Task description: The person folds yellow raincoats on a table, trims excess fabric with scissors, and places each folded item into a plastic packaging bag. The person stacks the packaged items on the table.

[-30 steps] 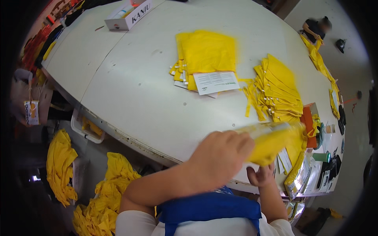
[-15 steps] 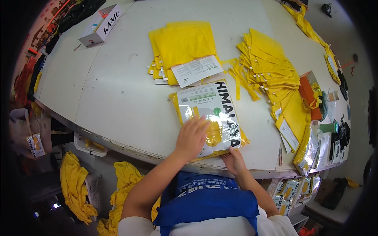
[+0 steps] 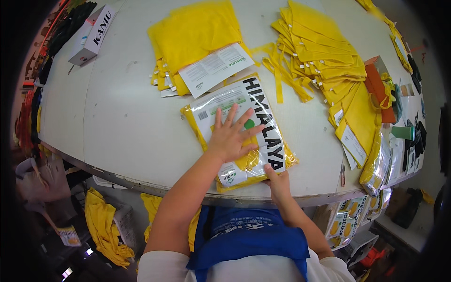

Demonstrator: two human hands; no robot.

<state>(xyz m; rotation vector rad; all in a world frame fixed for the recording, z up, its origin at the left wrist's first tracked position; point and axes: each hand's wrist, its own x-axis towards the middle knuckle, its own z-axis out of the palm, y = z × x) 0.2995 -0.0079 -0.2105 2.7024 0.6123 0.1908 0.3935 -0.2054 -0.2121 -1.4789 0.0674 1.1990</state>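
A clear plastic package with yellow folded fabric and a printed insert (image 3: pixel 268 127) lies near the table's front edge. My left hand (image 3: pixel 231 137) rests flat on top of it, fingers spread wide. At its lower right corner my right hand (image 3: pixel 279 183) grips the edge, thumb on top and the other fingers hidden beneath. Beyond the package is a pile of folded yellow fabric (image 3: pixel 197 33), with a white printed sheet (image 3: pixel 213 68) over its front edge. To the right, yellow fabric pieces with ties (image 3: pixel 324 51) lie fanned out.
An open white box (image 3: pixel 94 35) stands at the far left. On the right are an orange box (image 3: pixel 376 87), a green cylinder (image 3: pixel 403 132), small snips (image 3: pixel 342 175) and filled plastic packages (image 3: pixel 376 164). Below the table, yellow fabric (image 3: pixel 105 225) hangs over a basket.
My left hand has slid farther up the package and its fingers have spread. My right hand still holds the lower right corner. The whole view has shifted a little.
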